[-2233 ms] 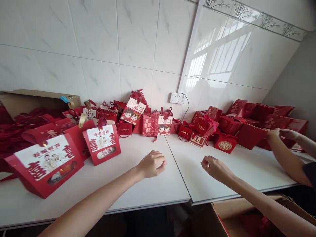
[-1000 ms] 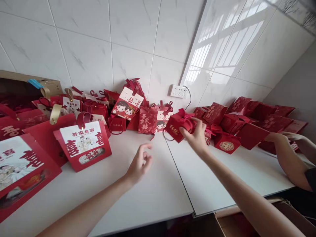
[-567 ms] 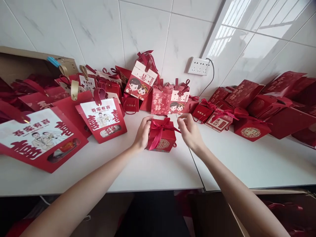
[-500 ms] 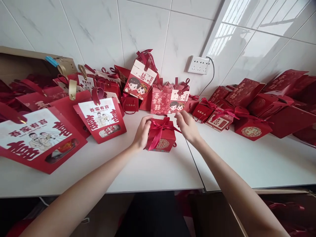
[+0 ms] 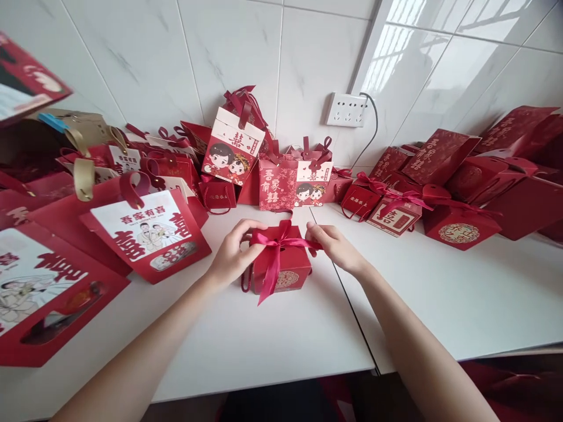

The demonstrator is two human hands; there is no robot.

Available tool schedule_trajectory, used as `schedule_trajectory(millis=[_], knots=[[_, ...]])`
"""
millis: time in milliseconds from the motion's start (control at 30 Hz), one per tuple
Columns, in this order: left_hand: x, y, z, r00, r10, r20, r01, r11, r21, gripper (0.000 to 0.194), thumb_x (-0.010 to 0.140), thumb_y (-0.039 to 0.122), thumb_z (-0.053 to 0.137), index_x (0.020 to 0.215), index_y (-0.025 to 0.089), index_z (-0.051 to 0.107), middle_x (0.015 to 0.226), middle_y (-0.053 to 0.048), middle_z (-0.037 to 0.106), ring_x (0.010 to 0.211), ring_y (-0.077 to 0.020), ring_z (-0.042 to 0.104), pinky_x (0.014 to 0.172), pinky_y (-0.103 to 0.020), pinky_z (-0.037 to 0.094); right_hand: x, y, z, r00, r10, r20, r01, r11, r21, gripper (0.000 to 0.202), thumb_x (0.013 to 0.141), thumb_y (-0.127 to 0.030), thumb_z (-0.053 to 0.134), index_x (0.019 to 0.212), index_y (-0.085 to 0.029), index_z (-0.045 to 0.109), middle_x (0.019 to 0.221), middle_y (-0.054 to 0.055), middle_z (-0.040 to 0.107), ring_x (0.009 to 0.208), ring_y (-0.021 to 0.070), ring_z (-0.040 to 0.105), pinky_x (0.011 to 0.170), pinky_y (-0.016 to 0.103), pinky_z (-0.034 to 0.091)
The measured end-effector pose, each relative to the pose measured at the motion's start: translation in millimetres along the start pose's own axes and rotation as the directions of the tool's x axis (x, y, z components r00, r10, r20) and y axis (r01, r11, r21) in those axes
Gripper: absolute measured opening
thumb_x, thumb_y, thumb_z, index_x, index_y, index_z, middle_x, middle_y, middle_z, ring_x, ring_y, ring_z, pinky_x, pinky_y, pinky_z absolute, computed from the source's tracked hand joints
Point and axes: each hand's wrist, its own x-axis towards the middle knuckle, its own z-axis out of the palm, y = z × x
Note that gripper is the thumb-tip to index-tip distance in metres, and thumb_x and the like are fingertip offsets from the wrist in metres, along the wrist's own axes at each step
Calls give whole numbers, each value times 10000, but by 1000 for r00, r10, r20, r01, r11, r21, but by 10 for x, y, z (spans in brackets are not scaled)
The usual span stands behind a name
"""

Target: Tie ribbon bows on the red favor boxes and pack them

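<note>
In front of me on the white table stands a small red gift box (image 5: 294, 259) with a gold round emblem on its front. A crimson ribbon (image 5: 273, 266) is tied in a bow on its top, one tail hanging down the front. Red cord handles show at the box's sides. My left hand (image 5: 235, 249) is closed at the box's left, thumb and fingers pinching the left loop of the ribbon. On the other side my right hand (image 5: 335, 241) pinches the ribbon's right part, its fingertips partly hidden.
Red gift bags with a couple printed on them (image 5: 152, 234) stand at the left. Further small boxes (image 5: 235, 155) line the tiled wall, and more ribboned boxes (image 5: 457, 225) sit at the right. A wall socket (image 5: 346, 110) has a cable. A red printed item (image 5: 30, 79) juts in at upper left.
My left hand has moved from the box's side to the ribbon loop. My right hand is now lower, at the bow's right. The view has shifted, and a red printed item has appeared upper left.
</note>
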Motion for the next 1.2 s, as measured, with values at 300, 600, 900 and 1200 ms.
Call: schedule_trajectory(millis=[300, 600, 900, 1200], knots=[[-35, -54, -29, 944, 329, 16, -327, 932, 159, 406, 740, 370, 520, 1103, 188, 505, 1216, -112, 519, 1135, -286, 499, 938, -420, 418, -22, -60, -3, 981, -59, 183, -9, 937, 350, 365, 825, -415, 568, 570, -178, 458, 519, -51, 462, 472, 71, 425, 497, 226, 323], [-170, 10, 16, 597, 709, 375, -775, 389, 498, 306, 715, 217, 508, 1002, 245, 610, 1071, -49, 677, 1003, -243, 622, 925, -429, 400, 5, -15, 4, 983, -51, 174, -29, 904, 426, 372, 791, -453, 597, 575, -178, 471, 518, -51, 464, 470, 76, 428, 505, 238, 343], [-96, -3, -18, 566, 784, 255, -800, 449, 397, 326, 689, 99, 454, 980, 190, 568, 943, -78, 722, 855, -204, 681, 829, -400, 516, 112, 157, -220, 996, 26, 88, -61, 904, 423, 370, 669, -417, 700, 532, -183, 449, 480, -61, 401, 462, 77, 365, 508, 255, 310], [-120, -61, -37, 575, 767, 284, -799, 453, 395, 425, 712, 45, 452, 1094, 174, 582, 1072, -96, 690, 1008, -207, 644, 892, -401, 530, 121, 244, -634, 981, 9, -192, 97, 839, 535, 327, 684, -496, 603, 612, -234, 420, 521, -34, 485, 627, 171, 543, 677, 348, 458]])
